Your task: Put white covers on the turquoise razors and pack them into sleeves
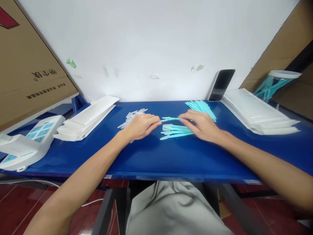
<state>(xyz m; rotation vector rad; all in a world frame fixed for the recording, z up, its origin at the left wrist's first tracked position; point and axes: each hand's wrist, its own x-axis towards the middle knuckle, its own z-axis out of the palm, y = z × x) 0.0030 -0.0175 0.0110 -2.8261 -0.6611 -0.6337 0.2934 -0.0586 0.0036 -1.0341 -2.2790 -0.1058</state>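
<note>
My left hand point(144, 125) is closed, its fingertips pinching a small translucent plastic cap point(164, 120). Opposite it, my right hand point(199, 124) pinches a turquoise swab stick point(172, 118) whose tip points toward the left fingers. Whether cap and stick touch, I cannot tell. Just below them lies a row of turquoise sticks point(173, 132) with pale ends, partly under my right hand. Behind that hand is a fanned pile of turquoise sticks point(201, 107). A heap of translucent caps point(134, 115) lies behind my left hand, which hides some of it.
The blue table point(146, 160) meets a white wall. White packets are stacked at left point(85, 119) and right point(261, 111). A phone point(222, 85) leans on the wall. A power strip point(36, 140) lies far left; a lidded jar of sticks point(272, 85) stands far right.
</note>
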